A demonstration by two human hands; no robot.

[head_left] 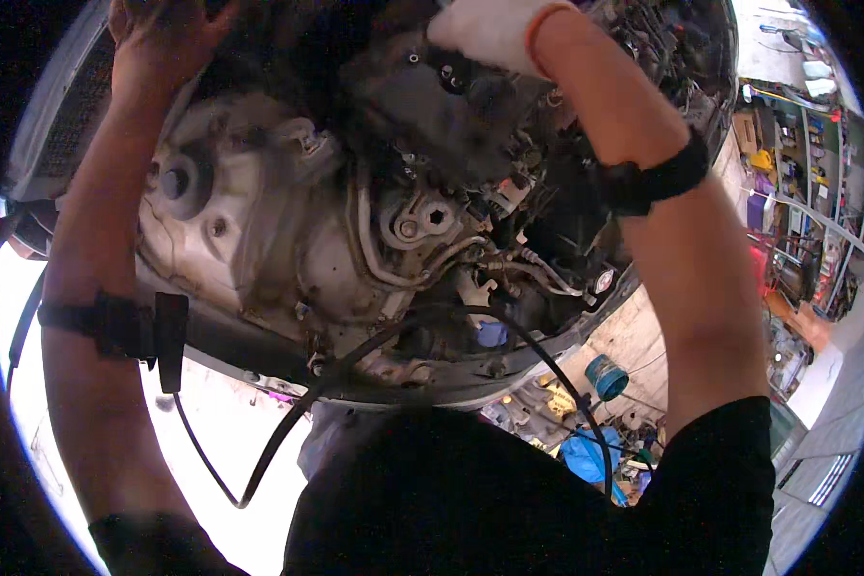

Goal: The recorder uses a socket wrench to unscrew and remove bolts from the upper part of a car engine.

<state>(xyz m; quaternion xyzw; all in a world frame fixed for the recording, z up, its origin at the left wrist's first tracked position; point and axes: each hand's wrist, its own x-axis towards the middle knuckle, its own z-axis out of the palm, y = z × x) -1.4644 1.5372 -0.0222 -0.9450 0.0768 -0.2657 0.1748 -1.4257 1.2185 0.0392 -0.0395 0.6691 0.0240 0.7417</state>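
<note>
An engine bay fills the upper middle, with a pale metal strut tower (pixel 269 182) on its left and a dark engine cover (pixel 432 96) towards the far side. My left hand (pixel 168 38), bare, is at the far left over the bay's edge. Its thumb and a finger stand apart, while the other fingertips run out of view; nothing shows in it. Over the far part of the engine is my right hand (pixel 490 34), in a white glove with an orange cuff. Its fingers are blurred and cut off by the top edge, so any held thing is hidden.
A black cable (pixel 355 350) loops across the front of the bay from a strap device (pixel 125 326) on my left forearm. Metal pipes (pixel 432 264) and a blue cap (pixel 492 333) lie near the front. On the right are a teal can (pixel 606 377) and loaded shelves (pixel 806 163).
</note>
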